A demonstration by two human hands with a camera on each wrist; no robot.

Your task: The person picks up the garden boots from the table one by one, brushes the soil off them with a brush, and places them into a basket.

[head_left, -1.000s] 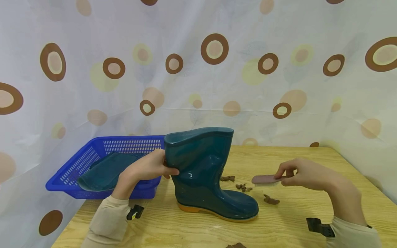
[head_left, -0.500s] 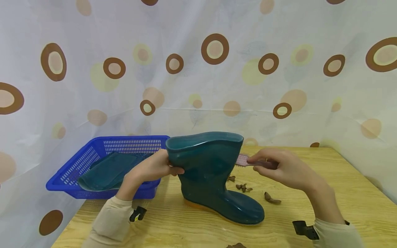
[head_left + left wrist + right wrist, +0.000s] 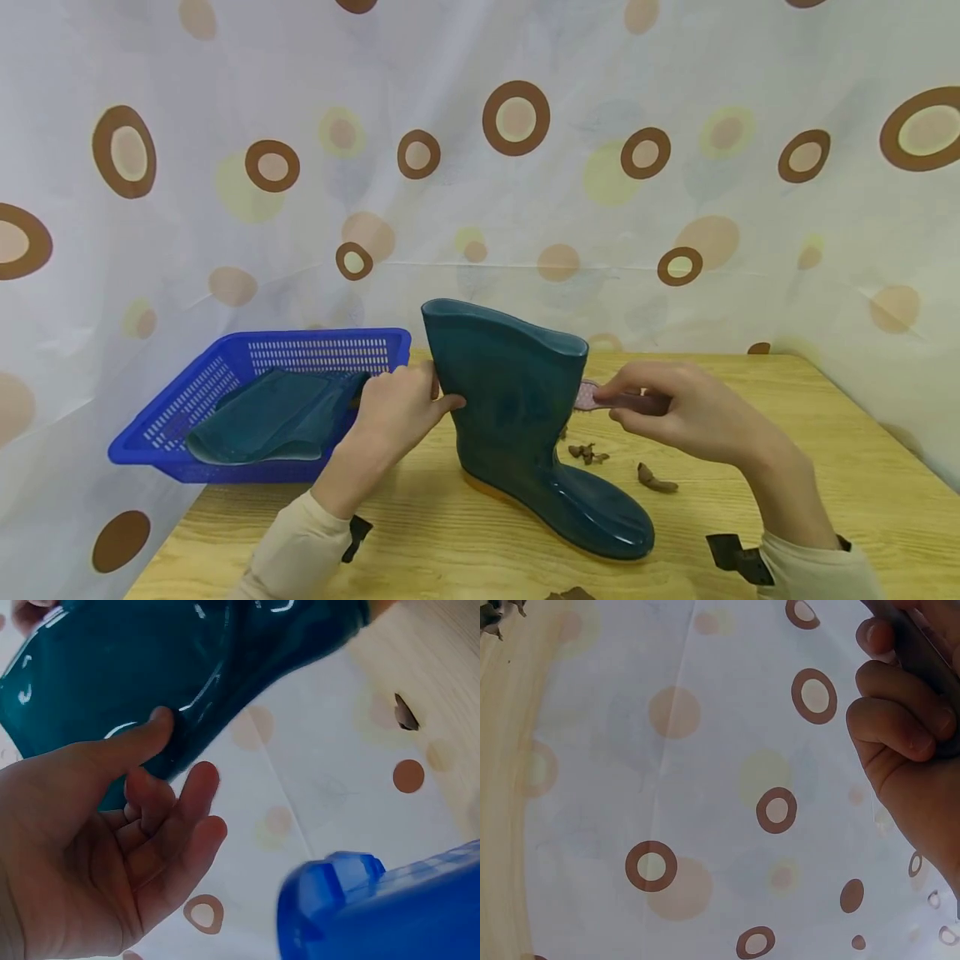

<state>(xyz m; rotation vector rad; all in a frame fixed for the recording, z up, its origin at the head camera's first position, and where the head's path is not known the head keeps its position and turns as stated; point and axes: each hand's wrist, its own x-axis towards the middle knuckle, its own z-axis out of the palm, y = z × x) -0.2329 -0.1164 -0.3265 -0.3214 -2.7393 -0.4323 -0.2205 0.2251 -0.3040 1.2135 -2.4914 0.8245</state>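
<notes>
A dark green rubber boot [image 3: 517, 400] stands mid-table with its toe toward the right and its opening up. My left hand [image 3: 401, 417] pinches the back of its shaft, thumb on the near side; in the left wrist view the thumb presses the glossy rubber [image 3: 97, 682] while other fingers curl beside it. My right hand [image 3: 686, 412] grips the dark handle of a small brush [image 3: 588, 396]. Its pinkish head is at the shaft's front edge, partly hidden behind the boot. In the right wrist view, fingers wrap round the brush handle [image 3: 922, 656].
A blue plastic basket [image 3: 247, 473] stands at the left with another green boot [image 3: 277, 417] lying in it. Several brown clumps [image 3: 657, 478] lie on the wooden table [image 3: 795, 492] right of the boot, and another clump [image 3: 572, 593] at the front edge. A dotted curtain [image 3: 450, 208] hangs behind.
My right hand has brought the brush left and up to the boot's shaft. The boot has shifted right and turned in my left hand, which has moved right with it.
</notes>
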